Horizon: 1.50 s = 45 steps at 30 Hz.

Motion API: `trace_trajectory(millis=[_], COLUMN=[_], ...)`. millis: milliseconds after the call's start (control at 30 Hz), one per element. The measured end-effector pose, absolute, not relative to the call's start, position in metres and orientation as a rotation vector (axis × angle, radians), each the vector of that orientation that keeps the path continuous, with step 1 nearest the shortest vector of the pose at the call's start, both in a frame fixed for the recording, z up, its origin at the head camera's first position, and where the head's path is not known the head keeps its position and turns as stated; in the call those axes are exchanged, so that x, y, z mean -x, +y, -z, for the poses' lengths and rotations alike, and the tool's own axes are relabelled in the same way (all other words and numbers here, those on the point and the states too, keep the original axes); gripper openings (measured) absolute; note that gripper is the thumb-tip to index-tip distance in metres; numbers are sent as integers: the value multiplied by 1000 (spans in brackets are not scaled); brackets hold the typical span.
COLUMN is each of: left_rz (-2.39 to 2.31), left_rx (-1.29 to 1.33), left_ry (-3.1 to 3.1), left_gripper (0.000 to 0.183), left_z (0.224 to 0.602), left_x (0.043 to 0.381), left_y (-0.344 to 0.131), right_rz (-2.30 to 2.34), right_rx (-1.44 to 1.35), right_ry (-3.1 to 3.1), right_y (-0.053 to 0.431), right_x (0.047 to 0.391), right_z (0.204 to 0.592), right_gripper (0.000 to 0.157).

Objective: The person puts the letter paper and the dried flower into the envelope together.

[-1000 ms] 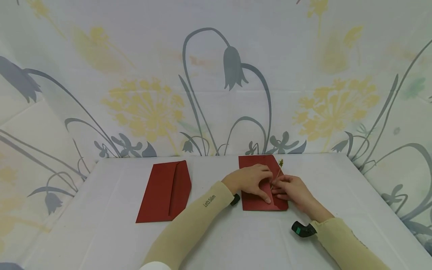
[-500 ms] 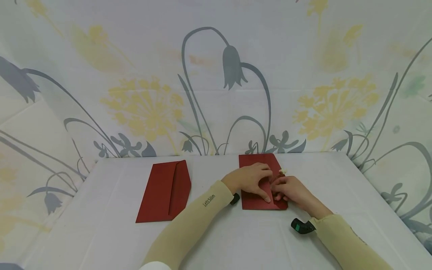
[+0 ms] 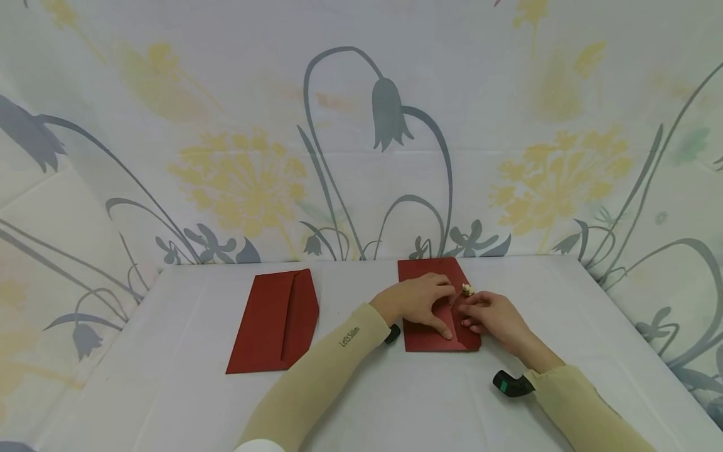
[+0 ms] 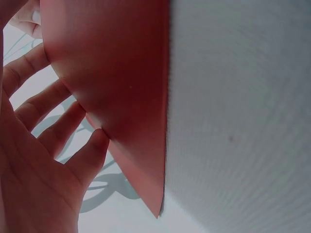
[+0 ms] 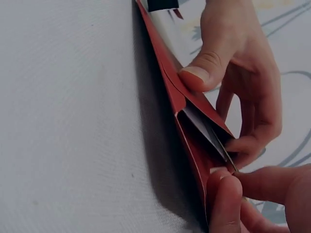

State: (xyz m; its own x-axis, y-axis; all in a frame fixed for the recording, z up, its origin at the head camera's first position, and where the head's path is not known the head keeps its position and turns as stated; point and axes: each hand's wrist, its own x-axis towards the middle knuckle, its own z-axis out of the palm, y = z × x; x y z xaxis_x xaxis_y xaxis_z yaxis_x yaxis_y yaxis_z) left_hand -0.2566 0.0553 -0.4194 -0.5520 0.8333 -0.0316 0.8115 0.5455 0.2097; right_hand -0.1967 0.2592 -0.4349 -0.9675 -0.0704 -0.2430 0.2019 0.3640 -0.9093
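Note:
My left hand [image 3: 420, 303] grips the right-hand red envelope [image 3: 429, 342]. In the right wrist view its thumb lies on the front panel and a curled finger sits at the pocket's edge, which bows up into a gap. Pale paper [image 5: 200, 125] shows inside that gap. A thin stem [image 5: 230, 159] runs into the pocket, pinched between the thumb and finger of my right hand [image 3: 496, 320]. Its small pale flower head [image 3: 467, 289] shows just above those fingers in the head view. In the left wrist view, fingers [image 4: 60, 133] touch the envelope's edge.
Another red envelope [image 3: 270, 314] lies on the left of the white-covered table [image 3: 361, 389], its flap to the right. Black wrist-worn devices [image 3: 511, 383] sit beside the sleeves. A cloth [image 3: 350, 188] with a printed flower pattern hangs behind the table.
The flower head has come down from above the right hand to near the pocket opening. My right hand dipped to the pocket, then drew back slightly right. My left hand stays in place.

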Motion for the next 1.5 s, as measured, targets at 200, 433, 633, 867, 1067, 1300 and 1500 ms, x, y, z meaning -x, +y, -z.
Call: trace_trajectory(millis=[200, 433, 633, 867, 1067, 1300, 1500], left_rz=[-257, -265, -261, -319, -342, -348, -357], left_rx=[-1413, -1436, -1435, -1437, -1446, -1423, -1419], left_ry=[2648, 2647, 2651, 2634, 2625, 2625, 2622], left_gripper=[63, 59, 63, 56, 55, 58, 58], left_z=[420, 421, 421, 422, 423, 422, 421], left_x=[256, 256, 257, 259, 260, 259, 259], left_y=[56, 56, 56, 56, 56, 56, 56], right_rz=[1756, 1480, 1391, 1370, 1400, 1529, 1704], right_rx=[-167, -37, -24, 99, 132, 112, 49], right_ry=[2393, 2585, 2656, 2800, 2740, 2587, 2476], right_y=[263, 265, 265, 262, 266, 270, 268], right_x=[199, 213, 222, 225, 227, 225, 226], right_z=[435, 437, 435, 437, 437, 434, 439], right_gripper=[52, 52, 40, 35, 40, 41, 40])
